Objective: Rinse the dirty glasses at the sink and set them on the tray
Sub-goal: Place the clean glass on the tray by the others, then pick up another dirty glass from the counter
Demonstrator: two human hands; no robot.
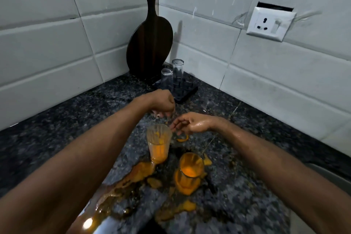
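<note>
My left hand (163, 103), right hand (191, 124): fingers loose, holding nothing, reaching for dirty glasses (159, 144). Clean glasses (177, 72) drip dry upside-down on tray (187, 92), back corner of counter (76, 116).

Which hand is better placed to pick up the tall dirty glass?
Probably right: the right hand has relaxed fingers beside the rim of the tall glass; the left hand hangs beyond it.

Bench (57, 138), back corner: tray (187, 91) carrying glass A (167, 79), with glass B (177, 71) just right of it. Board (150, 43) leans in the wall corner behind the tray. Socket (269, 23) on right wall. Nearer: glass C (158, 142) left, glass D (190, 167) right and closer. Both stand in the spill (136, 175).
</note>
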